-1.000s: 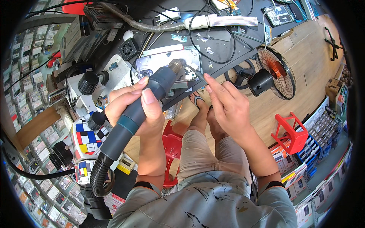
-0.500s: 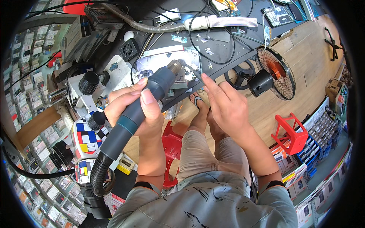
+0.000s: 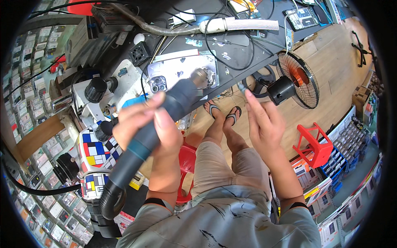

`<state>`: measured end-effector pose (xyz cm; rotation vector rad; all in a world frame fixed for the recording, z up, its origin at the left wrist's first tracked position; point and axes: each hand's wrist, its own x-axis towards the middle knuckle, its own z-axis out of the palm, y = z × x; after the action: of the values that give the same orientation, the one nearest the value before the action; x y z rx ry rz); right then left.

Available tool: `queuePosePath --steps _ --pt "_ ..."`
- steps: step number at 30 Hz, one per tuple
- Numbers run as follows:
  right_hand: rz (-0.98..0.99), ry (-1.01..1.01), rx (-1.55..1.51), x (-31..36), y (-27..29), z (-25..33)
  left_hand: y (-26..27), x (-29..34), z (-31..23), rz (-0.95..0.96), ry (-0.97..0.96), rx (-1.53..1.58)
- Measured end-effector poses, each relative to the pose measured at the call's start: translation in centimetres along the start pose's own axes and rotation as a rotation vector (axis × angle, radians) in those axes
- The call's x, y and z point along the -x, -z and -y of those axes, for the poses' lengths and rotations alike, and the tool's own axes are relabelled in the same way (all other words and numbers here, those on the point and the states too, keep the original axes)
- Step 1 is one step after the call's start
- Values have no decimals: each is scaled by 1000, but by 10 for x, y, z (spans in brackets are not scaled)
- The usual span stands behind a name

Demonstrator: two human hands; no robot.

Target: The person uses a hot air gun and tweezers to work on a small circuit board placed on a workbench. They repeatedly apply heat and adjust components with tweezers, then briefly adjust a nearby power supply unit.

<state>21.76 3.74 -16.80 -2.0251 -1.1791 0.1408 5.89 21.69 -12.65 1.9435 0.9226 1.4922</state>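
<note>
My left hand (image 3: 144, 124) is wrapped round a dark hot air gun (image 3: 136, 151) with a metal nozzle (image 3: 199, 77). Its nozzle tip is over the right end of a pale phone back (image 3: 175, 68), which lies face down on the bench with its camera lenses (image 3: 158, 84) at the left. In my right hand (image 3: 264, 118), a thin, slim tool (image 3: 240, 85) is pinched between the fingers; motion blurs it and I cannot tell its exact kind. The tool points up and left, apart from the phone and past the bench's front edge.
A ribbed hose (image 3: 108, 198) trails from the hot air gun. Left stands a microscope (image 3: 96, 89). Cables and a white tube (image 3: 240, 25) lie across the dark bench (image 3: 186, 43). A fan (image 3: 295, 80) and a red stool (image 3: 313, 144) stand on the right. An opened phone (image 3: 302, 18) lies far right.
My right hand has moved right with its thin tool, away from the phone. The hot air gun's nozzle has shifted slightly right over the phone.
</note>
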Motion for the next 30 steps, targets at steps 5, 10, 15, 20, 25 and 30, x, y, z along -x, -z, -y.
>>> queuePosePath --steps 5,10,15,20,25,30 --pt "201 -204 -85 46 7 -8 37 50 -58 246 151 92" --pt "330 -301 141 22 -10 -8 57 99 -54 373 103 158" --pt "118 -232 -54 -16 16 3 60 124 -43 392 -15 -45" --pt "188 -381 -225 18 49 6 50 130 -40 356 -4 -22" --pt "147 -444 -378 40 49 -3 49 127 -50 343 62 50" --pt "145 -323 -347 27 56 9 46 97 -56 241 0 82"
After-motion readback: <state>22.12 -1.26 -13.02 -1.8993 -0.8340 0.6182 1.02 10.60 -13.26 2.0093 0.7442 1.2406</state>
